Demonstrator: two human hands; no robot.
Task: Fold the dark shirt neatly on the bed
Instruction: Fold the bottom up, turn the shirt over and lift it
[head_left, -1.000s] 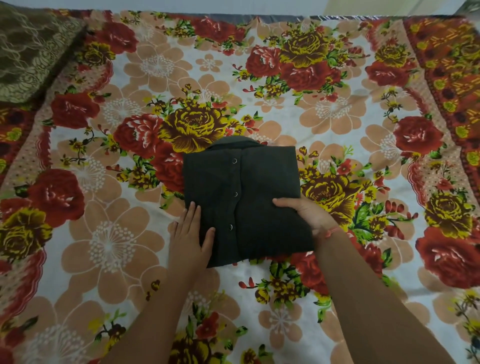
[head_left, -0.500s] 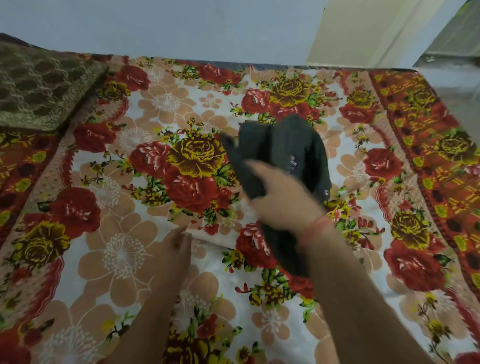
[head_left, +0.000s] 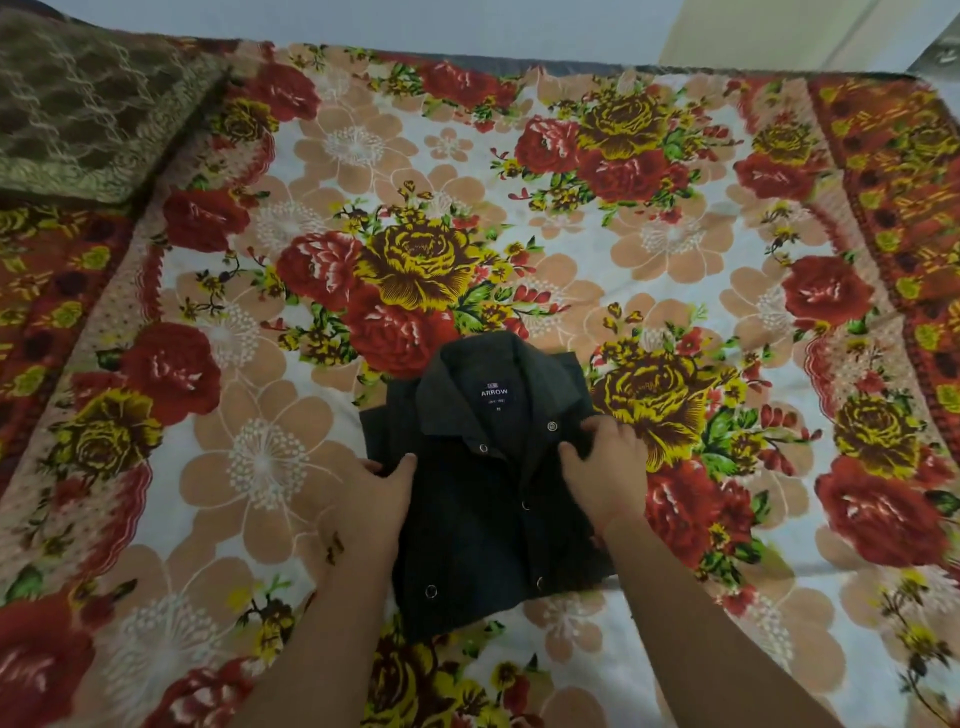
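Note:
The dark shirt (head_left: 488, 525) lies folded into a compact rectangle on the floral bedsheet (head_left: 311, 509), front side up, with the collar, a blue neck label and metal snap buttons showing. My left hand (head_left: 371, 506) holds the shirt's left edge, thumb on top of the cloth. My right hand (head_left: 605, 470) pinches the cloth at the right side just below the collar.
A brown patterned pillow (head_left: 88, 104) rests at the far left corner of the bed. A pale wall (head_left: 363, 21) runs along the far edge, and the bed's right edge (head_left: 930, 156) drops toward the floor.
A second ago the shirt lay back side up; my right hand lifted and flipped it, and now it lies collar and label up, closer to me, with both hands on its sides.

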